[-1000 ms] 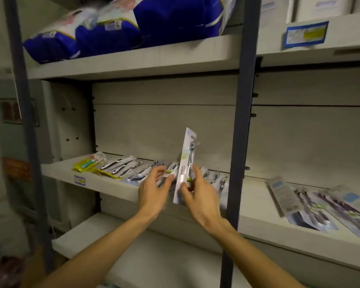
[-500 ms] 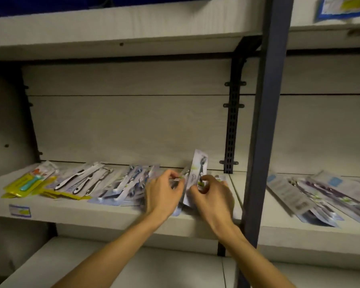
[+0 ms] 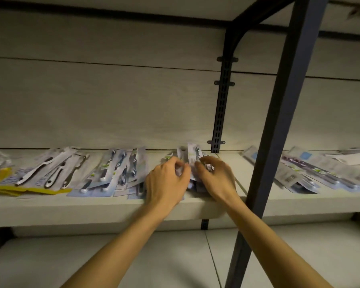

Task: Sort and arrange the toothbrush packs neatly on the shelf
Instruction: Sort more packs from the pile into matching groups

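- Pale grey wooden shelf (image 3: 112,206) carries toothbrush packs in loose groups: white-handled brushes on yellow-edged cards (image 3: 44,175) at the far left, a fanned bunch of light blue blister packs (image 3: 116,173) next to them, and more blue packs (image 3: 312,173) to the right of the dark metal upright post (image 3: 279,121).
- Between the two hands sits a small, untidy stack of light blue packs (image 3: 192,154), its top ends tilted up off the shelf toward the back panel.
- Left hand (image 3: 166,181) has its fingers curled over the left side of that stack, gripping it.
- Right hand (image 3: 214,177) curls round the stack's right side, thumb and fingers pinching the packs.
- Judging by this, the step in hand is squaring this middle stack.
- Next, it likely calls for pressing the edges flush, laying the stack flat, and keeping it parallel with the neighbouring bunch without nudging it.
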Tool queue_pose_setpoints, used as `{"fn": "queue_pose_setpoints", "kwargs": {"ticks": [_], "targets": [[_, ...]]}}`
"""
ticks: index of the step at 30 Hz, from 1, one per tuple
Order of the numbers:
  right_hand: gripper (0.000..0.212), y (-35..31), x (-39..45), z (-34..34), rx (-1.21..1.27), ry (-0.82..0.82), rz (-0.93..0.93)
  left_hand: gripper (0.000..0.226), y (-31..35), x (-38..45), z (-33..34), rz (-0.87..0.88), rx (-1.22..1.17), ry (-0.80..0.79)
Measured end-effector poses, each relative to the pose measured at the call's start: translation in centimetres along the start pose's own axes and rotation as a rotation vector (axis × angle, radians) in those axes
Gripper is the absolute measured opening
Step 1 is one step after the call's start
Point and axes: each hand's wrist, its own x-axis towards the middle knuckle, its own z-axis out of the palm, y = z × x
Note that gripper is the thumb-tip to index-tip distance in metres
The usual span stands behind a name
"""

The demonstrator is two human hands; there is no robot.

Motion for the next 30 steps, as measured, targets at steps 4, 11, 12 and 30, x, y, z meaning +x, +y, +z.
{"fn": "queue_pose_setpoints", "kwargs": {"ticks": [4, 11, 12, 30], "targets": [[0.044, 0.2, 0.0, 0.2, 0.036, -0.044, 0.036, 0.022, -0.1, 0.0, 0.1, 0.005, 0.018, -0.03], [0.044, -0.4, -0.5, -0.3, 0.0, -0.018, 0.031, 0.013, 0.3, -0.3, -0.1, 0.071, 0.06, 0.012], [0.041, -0.6, -0.7, -0.7, 0.001, -0.031, 0.013, 0.014, 0.5, -0.5, -0.4, 0.099, 0.074, 0.0], [0.044, 2.9, -10.7, -25.2, -0.18, -0.002, -0.475, 0.025, 17.8, -12.0, -2.6, 0.439, 0.326, 0.044]]}}
